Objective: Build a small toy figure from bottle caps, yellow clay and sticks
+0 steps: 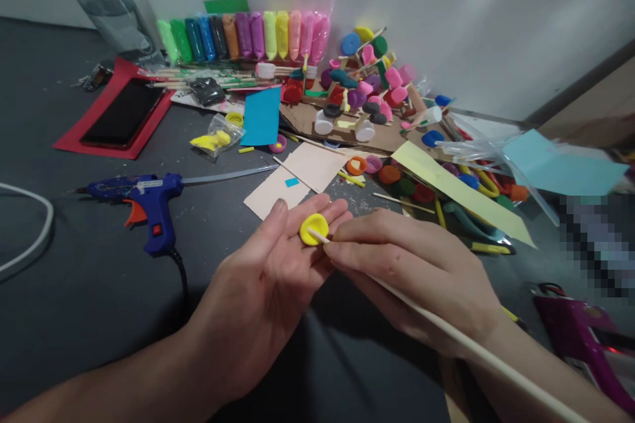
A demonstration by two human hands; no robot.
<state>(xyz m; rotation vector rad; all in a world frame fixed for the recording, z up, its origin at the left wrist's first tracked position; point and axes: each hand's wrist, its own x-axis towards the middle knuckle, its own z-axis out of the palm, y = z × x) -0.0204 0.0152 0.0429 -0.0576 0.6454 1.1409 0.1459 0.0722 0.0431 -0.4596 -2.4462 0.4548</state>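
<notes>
Fingers of the right hand [411, 271] pinch a wooden stick [456, 338] tipped against a yellow disc [307, 219]; beneath the disc, the left hand [272, 277] lies unclenched.

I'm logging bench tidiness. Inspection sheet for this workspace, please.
Surface: dark table, crowded toward its far side.
Job's things: yellow disc in left hand; wooden stick, tip at the disc.
Clutter: coloured packets, phone on red sheet, blue glue gun.
Grips: left hand open, palm up; right hand pinches the stick.
Cables: black cord from the glue gun; white cable at the picture's left edge.
Surroundings: pale wall behind.
</notes>
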